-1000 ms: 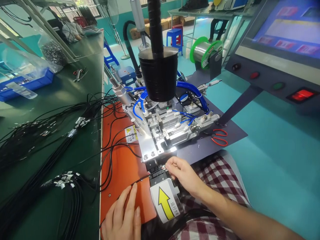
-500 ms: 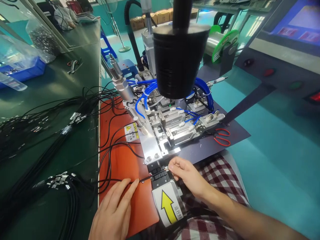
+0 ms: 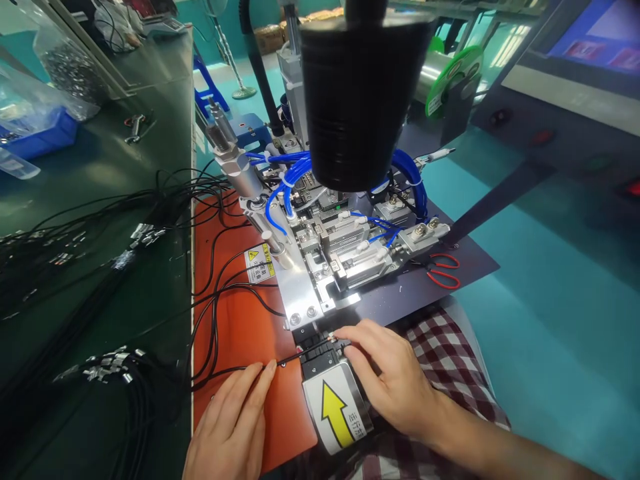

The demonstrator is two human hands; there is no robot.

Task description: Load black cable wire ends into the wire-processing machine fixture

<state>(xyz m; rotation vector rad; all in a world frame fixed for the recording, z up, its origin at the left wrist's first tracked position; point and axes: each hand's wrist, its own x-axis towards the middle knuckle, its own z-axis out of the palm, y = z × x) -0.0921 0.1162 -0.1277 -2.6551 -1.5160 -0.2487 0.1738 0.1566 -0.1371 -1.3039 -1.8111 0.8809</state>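
A thin black cable [image 3: 295, 358] runs across the orange plate to a black fixture block [image 3: 315, 360], its small metal connector end [image 3: 331, 337] lying over the block. My left hand [image 3: 230, 423] has its fingertips pressed on this cable at the plate; its thumb is hidden. Over the block's right side is my right hand [image 3: 395, 377], with index finger and thumb parted. The index tip is at the connector end, and the thumb tip sits lower beside the block. Just in front of the hands, a white label with a yellow arrow [image 3: 334, 413] covers the track.
Beyond the block stands a machine with metal slides [image 3: 357, 250] and blue air tubes [image 3: 295, 177]. A black nozzle [image 3: 365, 107] hangs above it. Red-handled pliers [image 3: 444, 271] lie right. Cable bundles [image 3: 113, 367] with metal ends cover the green table [image 3: 165, 113] at left.
My right hand has loosened its pinch on the connector end, and its thumb and index finger have spread. My left hand keeps its place on the cable. The view has shifted slightly.
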